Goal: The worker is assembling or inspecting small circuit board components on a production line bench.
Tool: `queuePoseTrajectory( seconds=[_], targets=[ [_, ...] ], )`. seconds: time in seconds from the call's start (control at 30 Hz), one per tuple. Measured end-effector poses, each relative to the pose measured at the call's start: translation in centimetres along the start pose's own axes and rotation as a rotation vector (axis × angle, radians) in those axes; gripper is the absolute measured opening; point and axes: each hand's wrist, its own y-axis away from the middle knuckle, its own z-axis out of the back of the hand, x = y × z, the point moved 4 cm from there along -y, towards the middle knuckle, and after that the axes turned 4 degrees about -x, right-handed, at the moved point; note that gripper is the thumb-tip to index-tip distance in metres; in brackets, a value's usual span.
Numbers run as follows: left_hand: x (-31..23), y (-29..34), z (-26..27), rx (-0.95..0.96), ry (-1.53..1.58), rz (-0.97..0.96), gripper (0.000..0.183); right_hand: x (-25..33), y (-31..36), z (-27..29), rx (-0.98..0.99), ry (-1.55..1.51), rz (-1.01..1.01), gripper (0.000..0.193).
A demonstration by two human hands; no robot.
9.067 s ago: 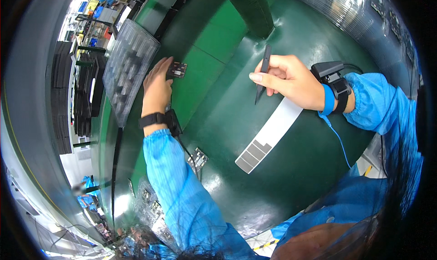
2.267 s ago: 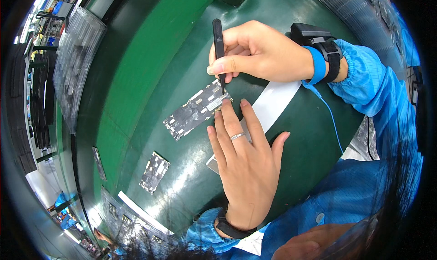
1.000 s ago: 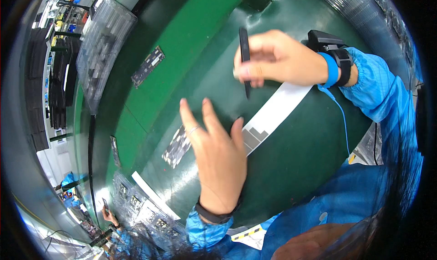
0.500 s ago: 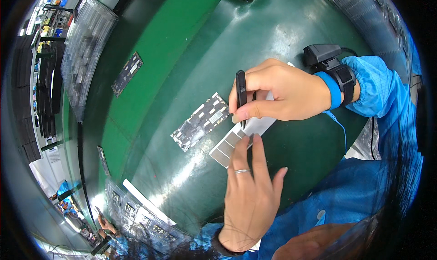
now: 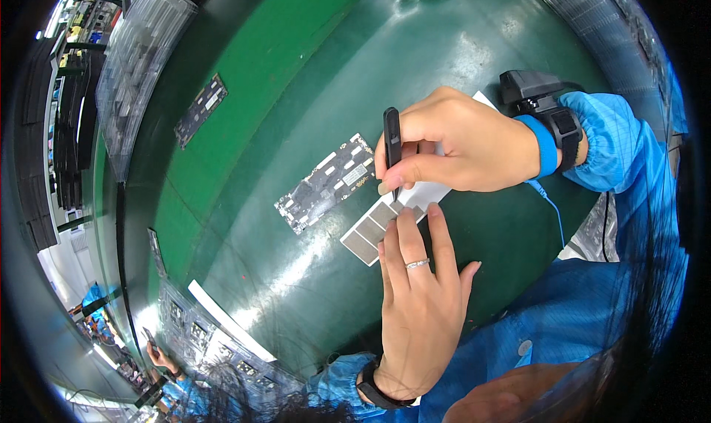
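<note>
My right hand (image 5: 459, 143) pinches a pair of black tweezers (image 5: 392, 138), held nearly upright with the tips down. The tips meet a white backing sheet (image 5: 432, 193) that carries a row of grey rectangular stickers (image 5: 363, 238). My left hand (image 5: 421, 297) lies palm down with its fingers stretched out, the fingertips resting on the sheet's near edge beside the tweezer tips. Just left of the sheet a dark circuit board (image 5: 326, 184) with pale pads and a label lies flat on the green mat. Part of the sheet is hidden under my right hand.
Another circuit board (image 5: 201, 111) lies farther left, with a narrow board (image 5: 156, 252) nearer. Clear plastic trays (image 5: 215, 334) with boards and a white strip (image 5: 229, 321) are at lower left. Stacked clear trays (image 5: 144, 71) stand far left. A blue cord (image 5: 552, 201) hangs from my right wrist.
My left hand has shifted slightly right and up along the sheet. The tweezers stay at nearly the same spot over the stickers. The view has tilted a little.
</note>
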Motion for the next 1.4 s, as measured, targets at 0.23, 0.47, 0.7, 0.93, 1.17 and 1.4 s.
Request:
queuePoseTrajectory(
  seconds=[0.23, 0.47, 0.7, 0.93, 1.17, 1.4],
  targets=[
    [0.1, -1.3, 0.7, -0.083, 0.072, 0.029, 0.078, -0.7, -2.2, 2.1, -0.219, -0.335, -0.093, 0.023],
    [0.9, -4.7, 0.8, -0.288, -0.128, 0.076, 0.077, -2.4, -4.2, 3.2, -0.25, -0.271, -0.104, 0.027],
    [1.1, -6.0, 0.3, -0.222, -0.067, 0.106, 0.081, -3.5, -4.5, 3.4, -0.252, -0.282, -0.057, 0.027],
    [1.6, -7.1, -0.4, -0.203, -0.064, 0.1, 0.08, -5.0, -5.0, 3.6, -0.277, -0.253, -0.032, 0.029],
    [1.4, -7.6, -0.7, -0.212, -0.064, 0.114, 0.083, -5.1, -4.6, 4.0, -0.3, -0.189, -0.014, 0.027],
    [1.8, -8.3, -0.9, -0.226, -0.148, 0.126, 0.086, -5.0, -4.0, 5.5, -0.258, -0.233, 0.068, 0.024]
  ],
)
